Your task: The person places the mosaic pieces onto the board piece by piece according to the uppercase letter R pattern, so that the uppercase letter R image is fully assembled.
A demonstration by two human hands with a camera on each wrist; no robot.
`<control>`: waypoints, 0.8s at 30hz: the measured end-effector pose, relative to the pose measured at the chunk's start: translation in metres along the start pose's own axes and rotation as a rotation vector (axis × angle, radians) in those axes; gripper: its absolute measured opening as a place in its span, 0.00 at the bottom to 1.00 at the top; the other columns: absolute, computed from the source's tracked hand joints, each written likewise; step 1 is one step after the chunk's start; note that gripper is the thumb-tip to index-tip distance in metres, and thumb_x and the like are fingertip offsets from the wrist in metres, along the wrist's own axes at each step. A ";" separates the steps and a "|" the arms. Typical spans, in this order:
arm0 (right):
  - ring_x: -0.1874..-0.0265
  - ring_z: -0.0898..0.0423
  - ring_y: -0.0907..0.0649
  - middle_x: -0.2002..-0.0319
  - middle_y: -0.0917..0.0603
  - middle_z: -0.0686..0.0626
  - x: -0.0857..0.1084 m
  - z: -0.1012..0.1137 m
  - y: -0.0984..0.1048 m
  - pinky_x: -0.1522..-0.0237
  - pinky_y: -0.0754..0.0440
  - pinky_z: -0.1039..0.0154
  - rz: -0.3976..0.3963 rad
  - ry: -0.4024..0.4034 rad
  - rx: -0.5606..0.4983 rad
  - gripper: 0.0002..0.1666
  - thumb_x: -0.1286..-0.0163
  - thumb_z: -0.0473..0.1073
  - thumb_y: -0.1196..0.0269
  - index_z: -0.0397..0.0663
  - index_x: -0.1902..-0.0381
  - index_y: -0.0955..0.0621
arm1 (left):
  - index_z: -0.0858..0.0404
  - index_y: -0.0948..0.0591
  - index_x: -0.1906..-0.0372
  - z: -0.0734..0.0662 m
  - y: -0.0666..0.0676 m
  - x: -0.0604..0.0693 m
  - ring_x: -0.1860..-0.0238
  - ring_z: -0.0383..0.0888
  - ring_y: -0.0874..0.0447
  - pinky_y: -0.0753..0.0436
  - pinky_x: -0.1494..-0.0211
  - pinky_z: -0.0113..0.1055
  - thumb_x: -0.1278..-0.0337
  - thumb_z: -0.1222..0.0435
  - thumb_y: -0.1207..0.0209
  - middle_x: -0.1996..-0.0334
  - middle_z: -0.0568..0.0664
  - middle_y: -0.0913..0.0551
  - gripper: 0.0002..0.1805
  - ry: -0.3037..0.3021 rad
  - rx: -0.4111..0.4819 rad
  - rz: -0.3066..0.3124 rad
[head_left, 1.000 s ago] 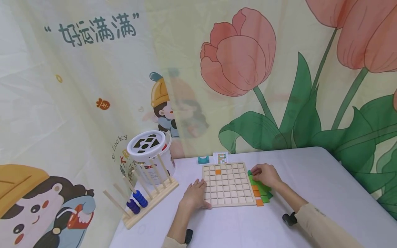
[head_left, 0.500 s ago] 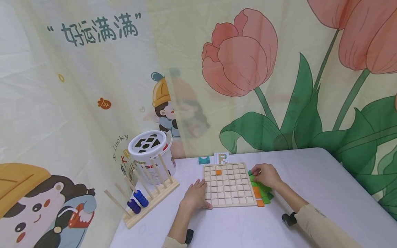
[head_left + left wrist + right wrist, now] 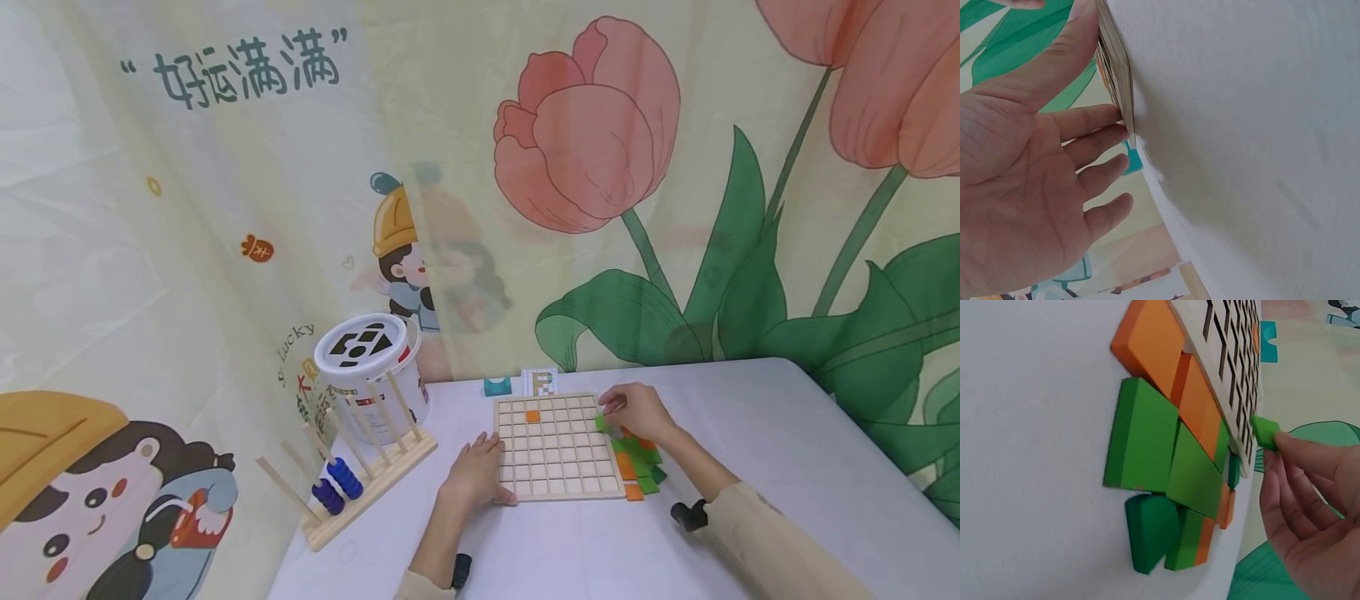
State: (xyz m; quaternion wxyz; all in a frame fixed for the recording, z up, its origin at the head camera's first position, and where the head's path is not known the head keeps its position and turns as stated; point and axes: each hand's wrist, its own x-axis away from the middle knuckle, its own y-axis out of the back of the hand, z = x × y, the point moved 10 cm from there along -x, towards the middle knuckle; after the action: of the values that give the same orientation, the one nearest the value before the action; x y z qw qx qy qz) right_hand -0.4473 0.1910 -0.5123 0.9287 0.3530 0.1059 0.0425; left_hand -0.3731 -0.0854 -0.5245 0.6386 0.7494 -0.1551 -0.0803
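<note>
A wooden grid board (image 3: 558,454) lies on the table with one orange tile (image 3: 532,416) in an upper cell. My left hand (image 3: 477,471) rests along the board's left edge, and in the left wrist view its fingers touch the edge (image 3: 1124,81). At the board's upper right corner, my right hand (image 3: 639,410) pinches a green tile (image 3: 1264,432) between thumb and fingertips. Beside the board's right edge lie loose green tiles (image 3: 1147,434) and orange tiles (image 3: 1154,344), some overlapping, with a dark green piece (image 3: 1152,528) near them.
On the left stand a wooden peg rack (image 3: 375,487) with blue and purple beads and a white bucket (image 3: 360,358) with a shape-hole lid. Behind the board are a teal block (image 3: 497,387) and a small pattern card (image 3: 540,382). A printed curtain hangs behind the table.
My right hand has lifted a green tile from the pile and moved slightly up and left to the board's corner. The left hand stays at the board's edge.
</note>
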 end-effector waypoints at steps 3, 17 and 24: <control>0.70 0.58 0.14 0.71 0.12 0.54 -0.006 -0.001 -0.006 0.68 0.16 0.66 -0.003 0.038 -0.031 0.11 0.39 0.30 0.25 0.39 0.58 0.12 | 0.69 0.25 0.29 0.000 0.000 0.000 0.22 0.57 0.36 0.33 0.21 0.55 0.68 0.46 0.17 0.25 0.59 0.28 0.57 -0.002 -0.007 -0.001; 0.69 0.56 0.12 0.70 0.11 0.51 -0.023 -0.002 -0.028 0.67 0.14 0.64 -0.027 -0.012 -0.152 0.14 0.40 0.34 0.23 0.38 0.56 0.11 | 0.68 0.24 0.30 -0.001 0.002 0.000 0.22 0.57 0.36 0.33 0.21 0.54 0.66 0.47 0.17 0.25 0.59 0.28 0.55 -0.010 -0.009 -0.009; 0.69 0.57 0.12 0.70 0.10 0.52 -0.031 0.003 -0.039 0.62 0.13 0.62 -0.018 -0.044 -0.172 0.14 0.39 0.36 0.22 0.39 0.55 0.11 | 0.68 0.25 0.29 -0.001 -0.001 0.000 0.21 0.57 0.37 0.34 0.21 0.54 0.65 0.47 0.17 0.25 0.59 0.29 0.55 -0.002 -0.012 0.006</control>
State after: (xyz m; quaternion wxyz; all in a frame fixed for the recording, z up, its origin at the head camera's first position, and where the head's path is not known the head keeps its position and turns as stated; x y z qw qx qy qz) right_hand -0.4765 0.1554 -0.5312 0.9580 0.2715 0.0848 0.0354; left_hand -0.3730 -0.0845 -0.5251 0.6433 0.7450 -0.1574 -0.0801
